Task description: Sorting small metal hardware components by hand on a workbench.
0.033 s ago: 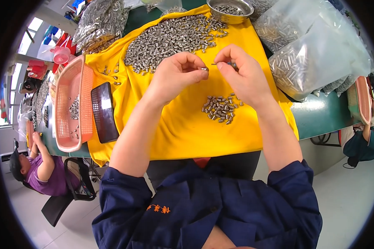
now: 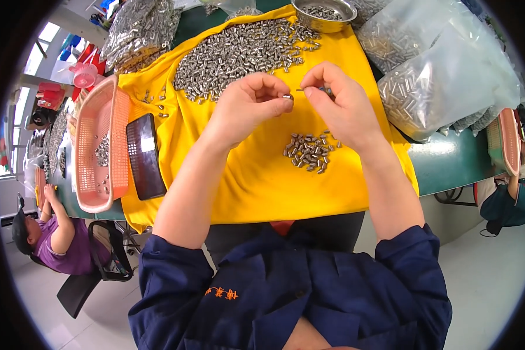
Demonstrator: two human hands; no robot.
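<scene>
My left hand is closed, with a small shiny metal cylinder pinched between thumb and forefinger. Opposite it, my right hand grips a thin dark rod whose tip points toward the cylinder without touching it. A bit of blue shows between the right fingers; the rest of that piece is hidden. Below the right hand lies a small pile of metal cylinders on a yellow cloth. Beyond both hands spreads a much larger heap of the same cylinders.
On the left stand a pink plastic basket with some metal parts and a dark phone-like slab. A metal bowl of parts is at the back. Plastic bags of parts crowd the right. Other people sit at both sides.
</scene>
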